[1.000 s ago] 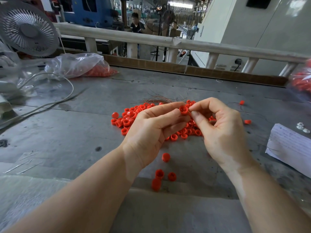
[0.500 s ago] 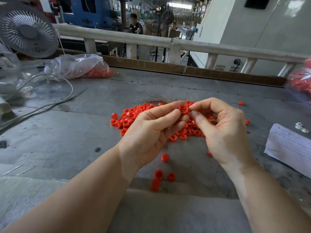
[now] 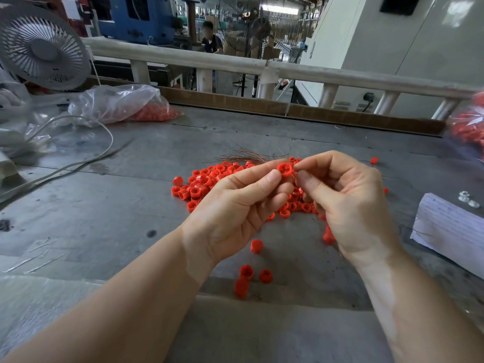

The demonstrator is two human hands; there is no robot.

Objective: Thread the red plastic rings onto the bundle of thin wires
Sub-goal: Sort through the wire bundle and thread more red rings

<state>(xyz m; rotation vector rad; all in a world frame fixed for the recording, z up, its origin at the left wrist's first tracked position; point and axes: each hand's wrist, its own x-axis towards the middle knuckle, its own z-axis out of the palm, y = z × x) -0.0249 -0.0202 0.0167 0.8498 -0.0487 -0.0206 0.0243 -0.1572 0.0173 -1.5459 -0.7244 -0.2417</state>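
The red ring (image 3: 284, 170) is being held up above the middle of the worktop (image 3: 131, 205), pinched at its rim between the thumb and forefinger of the left hand (image 3: 235, 205). It is looking light and rigid, a short plastic collar with a cross-shaped opening, and its smooth wall is likely to be slippery, so a pinch across the outer wall, leaving the bore free, is the sensible hold. Its open face is turning toward the camera and a little to the right, so its short axis is running roughly from the left hand toward the right.

The right hand (image 3: 351, 203) is closing its thumb and forefinger just beside the ring's right edge, apparently pinching the tip of a thin wire, though the wire there is too fine to make out clearly. A few strands seem to be trailing down past the right wrist. Such wire is probably springy and easily bent, so gripping close to the tip should be keeping it straight for entry.

Beneath both hands the loose pile of red rings (image 3: 204, 182) is lying on the worktop, with the bundle of thin wires (image 3: 246, 155) fanning out along its far side, long axis running left to right. Single rings (image 3: 246, 272) are lying toward the near edge. A plastic bag (image 3: 115, 103) with more red pieces is sitting near the far left corner, and a sheet of paper (image 3: 450, 226) is lying at the right edge.
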